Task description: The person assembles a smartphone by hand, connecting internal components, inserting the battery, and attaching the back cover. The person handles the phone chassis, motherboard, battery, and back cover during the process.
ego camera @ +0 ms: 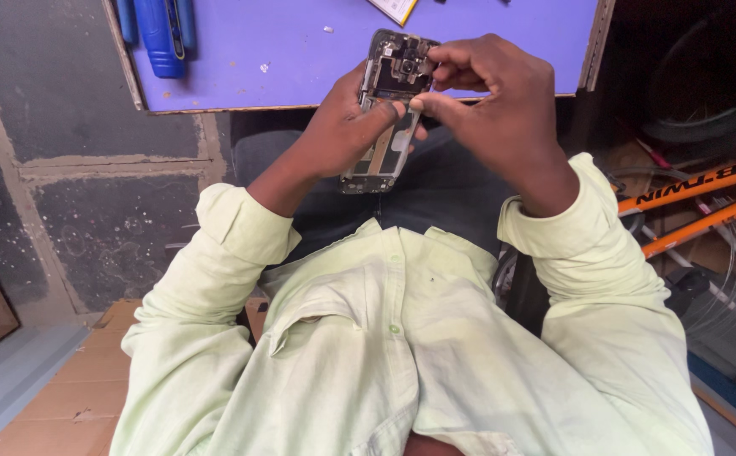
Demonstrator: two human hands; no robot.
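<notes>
An opened phone [391,101] with its back cover off shows its circuit board and camera module. My left hand [341,131] grips it from the left side, thumb across its middle. My right hand [490,105] is at the phone's upper right edge, with fingertips pinched on a small part near the camera module. What is pinched is too small to tell. The phone is held above my lap, just at the front edge of a purple-topped table [300,51].
A blue tool handle [159,34] lies at the table's back left. A yellow-white card [395,8] lies at the table's far edge. An orange bicycle frame [697,190] leans on the right. Cardboard [81,397] lies on the floor at left.
</notes>
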